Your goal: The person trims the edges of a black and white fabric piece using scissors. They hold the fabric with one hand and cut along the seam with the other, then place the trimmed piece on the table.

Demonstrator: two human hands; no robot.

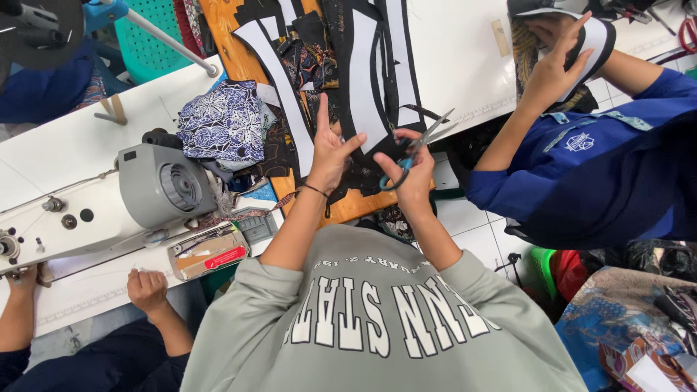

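Grey sweatshirt w/ white lettering, dark wristband (315,190)

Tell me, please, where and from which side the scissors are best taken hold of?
Grip the scissors by the blue loop handles, from the near side, as the right hand does: the blades point away to the upper right, leaving the loops facing the person.

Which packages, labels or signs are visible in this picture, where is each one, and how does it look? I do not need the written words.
Small open box: beside the grey sewing machine, rectangular, brown inside, red label strip.
Chest badge: on the co-worker's blue shirt, small, white.
Large lettering: on the grey-green sweatshirt, white block shapes, dark outline.
No screens or signs in view.
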